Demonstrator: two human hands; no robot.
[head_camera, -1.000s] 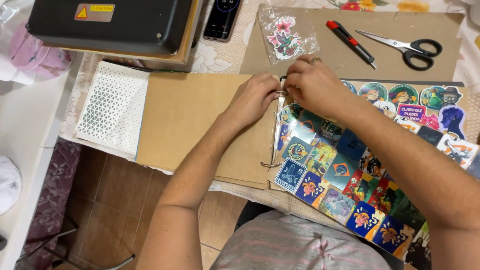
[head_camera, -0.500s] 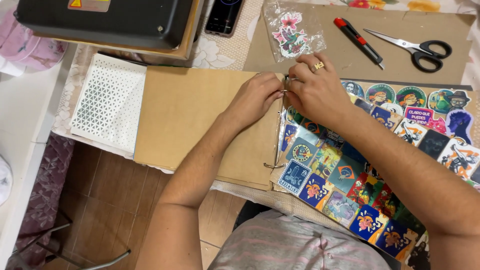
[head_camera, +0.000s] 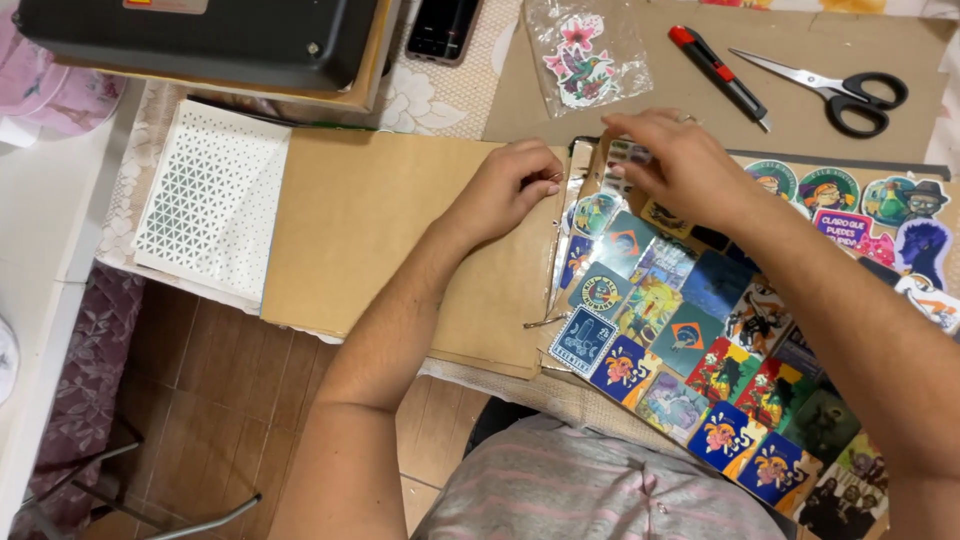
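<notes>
The right hand (head_camera: 680, 165) had shifted from half a second earlier: then it lay closed over the binding edge beside the left hand (head_camera: 510, 190), and now it had moved a little to the right and spread flat, fingers lightly curled, onto the top of the sticker page (head_camera: 690, 330). A small pale sticker (head_camera: 625, 155) showed under its fingertips; whether it was pinched or only pressed I could not tell. The left hand had stayed put, fingers bunched narrowly on the clear plastic sleeve edge (head_camera: 562, 250) at the spine. Judged from this, the work had passed from gripping the edge to handling a sticker at the page's top corner.

The sticker page lay on the brown cardboard sheet (head_camera: 360, 220), straight before the person, its long axis running from the upper left by the hands down to the lower right towards the person's right elbow, the binding edge along its left side.

Beyond the hands lay a bagged flower sticker (head_camera: 585, 55), a red utility knife (head_camera: 718, 75) and black-handled scissors (head_camera: 835, 85)
</notes>
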